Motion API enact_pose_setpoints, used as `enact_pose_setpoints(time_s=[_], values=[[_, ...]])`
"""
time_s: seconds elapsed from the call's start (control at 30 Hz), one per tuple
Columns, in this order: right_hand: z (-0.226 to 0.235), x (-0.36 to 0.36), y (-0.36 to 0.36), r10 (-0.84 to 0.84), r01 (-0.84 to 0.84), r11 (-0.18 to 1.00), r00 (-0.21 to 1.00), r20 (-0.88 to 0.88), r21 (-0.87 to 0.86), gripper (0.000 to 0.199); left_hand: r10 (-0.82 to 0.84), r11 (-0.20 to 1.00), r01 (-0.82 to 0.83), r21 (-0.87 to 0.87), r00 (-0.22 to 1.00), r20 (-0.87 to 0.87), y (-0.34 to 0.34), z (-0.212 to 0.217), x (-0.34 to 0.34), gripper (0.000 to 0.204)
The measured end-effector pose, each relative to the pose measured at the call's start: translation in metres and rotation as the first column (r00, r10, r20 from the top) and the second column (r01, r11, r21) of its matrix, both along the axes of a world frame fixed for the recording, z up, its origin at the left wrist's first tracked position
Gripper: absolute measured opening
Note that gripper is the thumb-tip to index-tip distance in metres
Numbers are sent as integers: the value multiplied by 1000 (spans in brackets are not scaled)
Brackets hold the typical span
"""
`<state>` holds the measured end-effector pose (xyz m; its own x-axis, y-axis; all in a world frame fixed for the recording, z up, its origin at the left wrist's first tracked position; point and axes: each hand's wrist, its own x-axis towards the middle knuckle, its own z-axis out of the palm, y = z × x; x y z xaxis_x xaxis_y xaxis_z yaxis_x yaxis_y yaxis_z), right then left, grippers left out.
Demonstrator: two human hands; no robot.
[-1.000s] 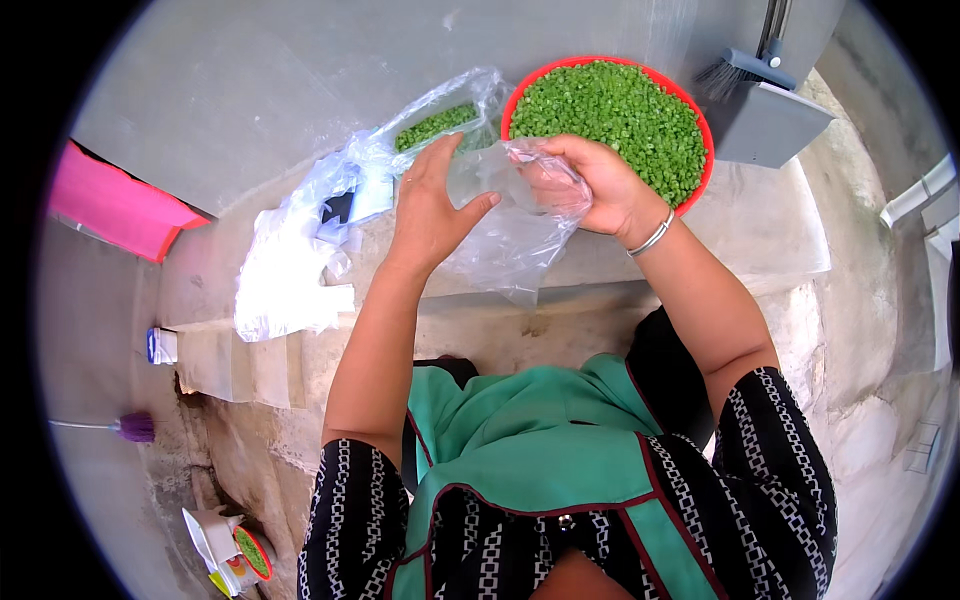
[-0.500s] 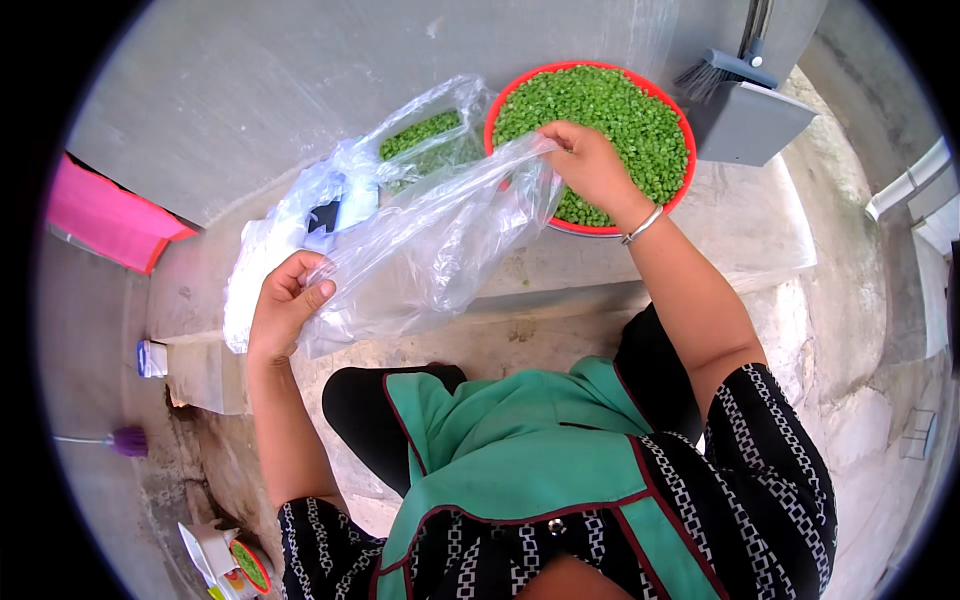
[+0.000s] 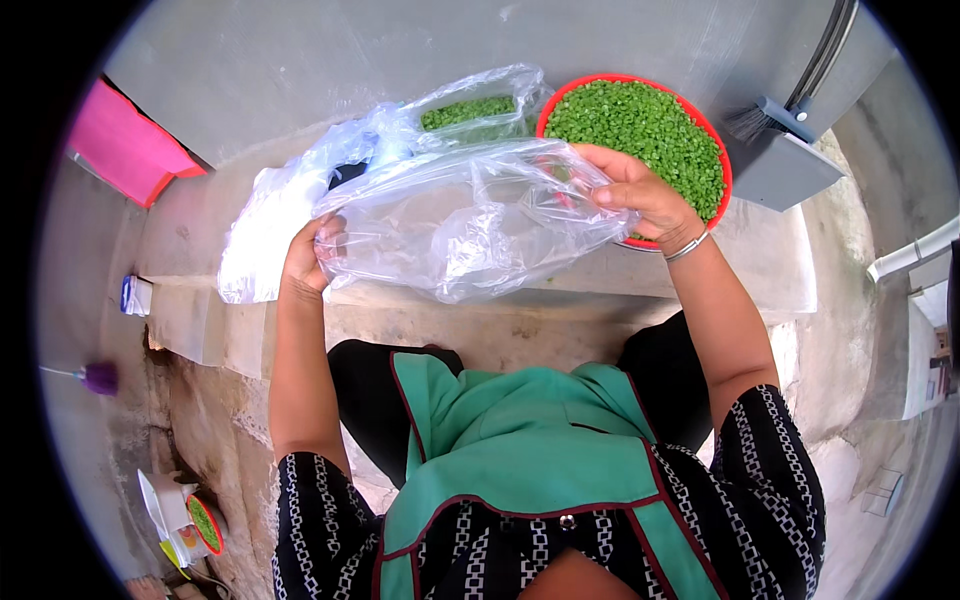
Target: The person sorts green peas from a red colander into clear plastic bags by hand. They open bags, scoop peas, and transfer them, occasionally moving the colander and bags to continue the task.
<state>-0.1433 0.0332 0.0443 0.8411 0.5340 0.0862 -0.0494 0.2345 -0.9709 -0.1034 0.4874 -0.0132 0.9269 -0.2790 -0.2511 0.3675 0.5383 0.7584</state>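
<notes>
A clear plastic bag (image 3: 480, 235) is stretched sideways between my two hands above the ledge. Its left end is gripped by my left hand (image 3: 312, 250), whose fingers are partly behind the film. My right hand (image 3: 640, 195) pinches the other end, in front of the rim of a red basin (image 3: 729, 175). Chopped green pieces (image 3: 640, 130) fill that basin. Behind the held bag lies another clear bag (image 3: 530, 85) with green pieces inside. To its left is a pile of white and pale blue plastic bags (image 3: 275, 225), with something dark among them.
A concrete ledge (image 3: 770, 260) runs along the grey wall. On the right a grey dustpan (image 3: 780, 165) and a broom (image 3: 750, 122) lean there. A pink bag (image 3: 130, 145) stands far left. A smaller red basin (image 3: 205, 525) of green pieces sits lower left.
Both hands have moved, spreading the clear bag wider and more level. My right hand has shifted right and down, to the basin's lower rim. The whole view has shifted slightly.
</notes>
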Motion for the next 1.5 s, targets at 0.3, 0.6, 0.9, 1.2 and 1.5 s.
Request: enact_pose_setpoints(time_s=[0.3,0.6,0.9,1.2,1.5], values=[[-16,13,-4,-490,549,820,818,-301,159,19,-180,980,176,91,983,32,-42,18,-29,23],[83,32,90,-516,749,593,72,854,295,34,127,789,-524,321,650,749,-53,122,-8,23],[-59,38,82,-389,427,902,865,-316,58,23,41,983,-37,-182,999,18,-11,10,-16,34],[-81,34,82,-147,464,768,798,-585,440,19,231,862,-181,-473,972,49,-22,23,22,33],[-71,56,52,-102,532,687,745,-659,495,32,412,836,-376,-399,911,3,-51,11,50,33]])
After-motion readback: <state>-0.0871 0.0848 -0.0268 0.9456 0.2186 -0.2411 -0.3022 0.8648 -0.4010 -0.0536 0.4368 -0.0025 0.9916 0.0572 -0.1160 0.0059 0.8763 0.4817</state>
